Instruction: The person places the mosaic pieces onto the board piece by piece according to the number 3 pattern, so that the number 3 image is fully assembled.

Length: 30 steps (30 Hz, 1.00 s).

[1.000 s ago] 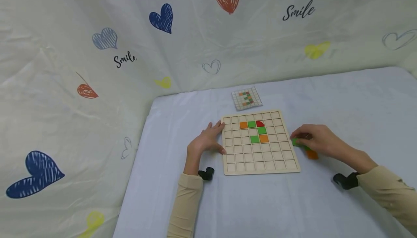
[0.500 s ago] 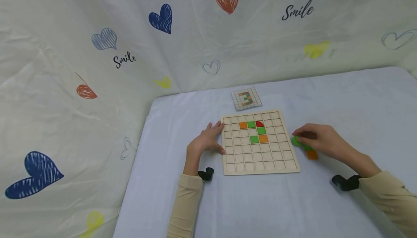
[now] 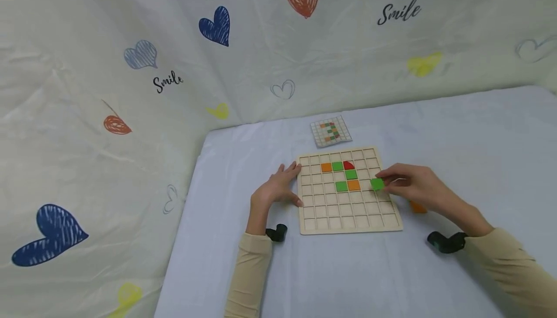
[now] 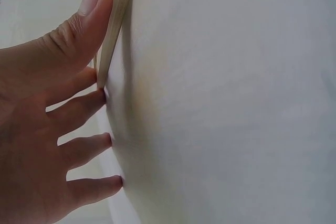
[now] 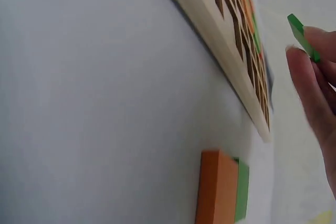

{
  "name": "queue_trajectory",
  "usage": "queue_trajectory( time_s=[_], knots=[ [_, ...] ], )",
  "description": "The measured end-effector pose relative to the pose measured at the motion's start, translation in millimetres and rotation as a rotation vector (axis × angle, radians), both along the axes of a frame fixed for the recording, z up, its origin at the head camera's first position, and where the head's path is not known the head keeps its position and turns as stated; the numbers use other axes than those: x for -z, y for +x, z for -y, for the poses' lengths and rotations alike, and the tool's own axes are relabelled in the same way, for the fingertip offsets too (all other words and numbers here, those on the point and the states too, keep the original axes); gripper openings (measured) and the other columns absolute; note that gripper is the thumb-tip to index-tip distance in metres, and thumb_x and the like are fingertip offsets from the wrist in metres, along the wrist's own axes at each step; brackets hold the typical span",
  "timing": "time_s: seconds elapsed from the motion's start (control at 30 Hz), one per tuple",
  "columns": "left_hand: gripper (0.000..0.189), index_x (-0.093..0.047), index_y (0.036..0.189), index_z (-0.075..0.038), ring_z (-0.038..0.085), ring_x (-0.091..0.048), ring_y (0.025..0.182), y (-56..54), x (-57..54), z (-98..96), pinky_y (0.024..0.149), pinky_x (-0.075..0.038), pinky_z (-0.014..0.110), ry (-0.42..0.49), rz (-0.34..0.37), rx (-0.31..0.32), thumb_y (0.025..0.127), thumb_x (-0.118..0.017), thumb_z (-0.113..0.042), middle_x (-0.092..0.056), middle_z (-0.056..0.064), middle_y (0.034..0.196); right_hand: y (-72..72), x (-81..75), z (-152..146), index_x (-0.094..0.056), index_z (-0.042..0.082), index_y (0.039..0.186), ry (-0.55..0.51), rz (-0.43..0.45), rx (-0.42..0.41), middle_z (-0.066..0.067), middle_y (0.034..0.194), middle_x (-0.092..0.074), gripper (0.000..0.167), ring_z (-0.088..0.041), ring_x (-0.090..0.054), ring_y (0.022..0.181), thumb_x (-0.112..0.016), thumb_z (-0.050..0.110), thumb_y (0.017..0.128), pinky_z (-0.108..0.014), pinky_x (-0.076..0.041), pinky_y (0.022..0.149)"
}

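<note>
A wooden grid board point(image 3: 322, 211) lies flat on the white cloth. Set in its cells are orange, green and red tiles, among them a red quarter-round tile point(image 3: 348, 165). My left hand point(image 3: 274, 188) rests at the board's left edge, fingers spread, thumb touching the rim; the left wrist view shows thumb and fingertips along that edge. Between thumb and fingers my right hand point(image 3: 413, 180) pinches a green square tile point(image 3: 377, 184), raised over the board's right side. In the right wrist view that tile point(image 5: 300, 34) is seen nearly edge-on, clear of the board.
Behind the board lies a pattern card point(image 3: 331, 131) showing coloured squares on a grid. To the board's right an orange tile point(image 3: 418, 207) is partly covered by the right hand; a green tile point(image 5: 241, 190) lies beside it. A printed cloth with hearts hangs behind the table.
My right hand has lifted the green tile from the cloth beside the board and moved left with it, over the board's right columns. The left hand stays put.
</note>
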<state>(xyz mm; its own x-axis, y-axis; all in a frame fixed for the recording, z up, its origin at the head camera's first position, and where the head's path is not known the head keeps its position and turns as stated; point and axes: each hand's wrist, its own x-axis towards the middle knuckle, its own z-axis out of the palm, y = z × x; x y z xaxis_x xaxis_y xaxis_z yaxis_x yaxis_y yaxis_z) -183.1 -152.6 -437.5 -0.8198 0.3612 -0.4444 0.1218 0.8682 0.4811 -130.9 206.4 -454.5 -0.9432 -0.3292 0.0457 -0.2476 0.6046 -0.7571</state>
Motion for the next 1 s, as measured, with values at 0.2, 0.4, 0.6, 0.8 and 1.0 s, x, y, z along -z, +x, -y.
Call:
queue_trajectory(
  time_s=[0.2, 0.4, 0.6, 0.8, 1.0],
  knots=[
    [0.111, -0.023, 0.166, -0.022, 0.028, 0.001, 0.161, 1.4, 3.1, -0.5, 0.127, -0.013, 0.063, 0.001, 0.016, -0.008, 0.078, -0.091, -0.023, -0.011, -0.005, 0.174, 0.0, 7.1, 8.7, -0.076, 0.006, 0.112, -0.040, -0.059, -0.042, -0.001, 0.103, -0.075, 0.028, 0.001, -0.062, 0.084, -0.084, 0.012, 0.086, -0.010, -0.053, 0.079],
    [0.110, -0.023, 0.166, -0.020, 0.030, 0.001, 0.161, 1.0, 0.2, -0.9, 0.127, -0.012, 0.063, -0.001, 0.005, 0.000, 0.079, -0.090, -0.023, -0.011, -0.003, 0.174, -3.7, 7.3, 14.7, -0.077, 0.012, 0.109, -0.003, -0.127, -0.056, 0.005, 0.098, -0.072, 0.027, 0.000, -0.061, 0.083, -0.085, 0.011, 0.083, -0.017, -0.057, 0.081],
    [0.110, -0.022, 0.166, -0.020, 0.030, 0.001, 0.161, -0.7, -0.8, -1.0, 0.128, -0.011, 0.060, 0.001, -0.001, 0.004, 0.079, -0.090, -0.023, -0.010, -0.003, 0.174, -10.0, 2.1, 19.1, -0.077, 0.012, 0.110, -0.007, -0.115, -0.097, 0.006, 0.098, -0.072, 0.027, -0.001, -0.061, 0.085, -0.086, 0.015, 0.084, -0.023, -0.058, 0.080],
    [0.110, -0.024, 0.166, -0.021, 0.029, 0.001, 0.161, -0.9, -0.1, -1.9, 0.128, -0.012, 0.060, 0.006, 0.001, -0.014, 0.078, -0.091, -0.024, -0.011, -0.004, 0.174, -10.1, 3.1, 23.8, -0.077, 0.013, 0.109, -0.016, -0.069, -0.110, 0.006, 0.098, -0.071, 0.027, -0.009, -0.060, 0.086, -0.086, 0.018, 0.085, -0.024, -0.055, 0.077],
    [0.111, -0.023, 0.166, -0.021, 0.027, 0.001, 0.161, -0.4, -2.6, -3.2, 0.129, -0.012, 0.058, -0.017, 0.003, -0.023, 0.078, -0.091, -0.023, -0.011, -0.004, 0.174, -12.5, 8.3, 29.3, -0.077, 0.010, 0.107, 0.009, -0.079, -0.146, 0.006, 0.096, -0.071, 0.027, -0.010, -0.060, 0.085, -0.087, 0.014, 0.082, -0.022, -0.055, 0.074]
  ],
)
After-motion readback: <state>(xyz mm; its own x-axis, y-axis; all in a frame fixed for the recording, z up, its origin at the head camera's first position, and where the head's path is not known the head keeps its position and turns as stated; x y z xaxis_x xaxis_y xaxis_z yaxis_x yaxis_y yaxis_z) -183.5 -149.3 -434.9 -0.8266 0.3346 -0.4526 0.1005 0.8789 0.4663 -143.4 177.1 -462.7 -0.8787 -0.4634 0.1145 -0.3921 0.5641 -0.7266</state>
